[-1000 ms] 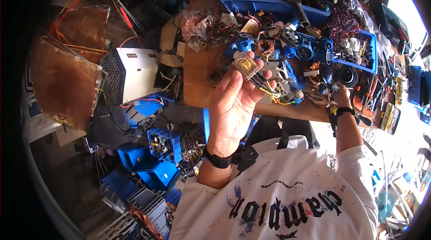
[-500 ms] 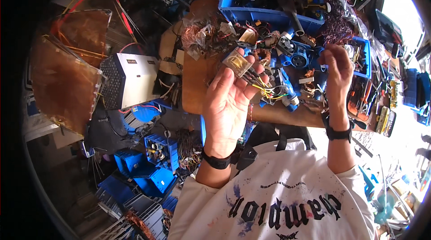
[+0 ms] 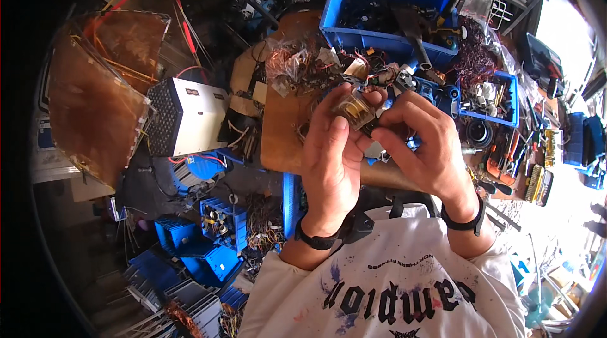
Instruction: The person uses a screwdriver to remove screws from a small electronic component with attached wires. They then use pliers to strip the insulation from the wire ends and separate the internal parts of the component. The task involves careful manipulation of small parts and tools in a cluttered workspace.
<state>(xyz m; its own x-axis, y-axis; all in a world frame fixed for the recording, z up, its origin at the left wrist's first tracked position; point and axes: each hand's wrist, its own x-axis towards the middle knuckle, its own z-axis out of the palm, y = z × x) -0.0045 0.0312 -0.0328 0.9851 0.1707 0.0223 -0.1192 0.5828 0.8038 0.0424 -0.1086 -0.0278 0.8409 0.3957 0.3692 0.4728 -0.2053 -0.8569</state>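
Note:
My left hand is closed round a small clear-cased relay, its yellowish inside showing between thumb and fingers. Curled in from the right, my right hand has its thumb and fingertips drawn together at the relay's lower end, on its wires. The fingers hide most of those wires. Both hands are over the near part of a brown work table. Behind them lie blue plastic fittings and loose parts.
A blue bin of dark parts stands at the back. To its right are a small blue tray and hand tools. A white metal box is at the left; blue crates lie below it.
My right hand has come left from beside the small tray to the relay and closed at its wires. My left hand has shifted slightly right and lower; the wires are now covered.

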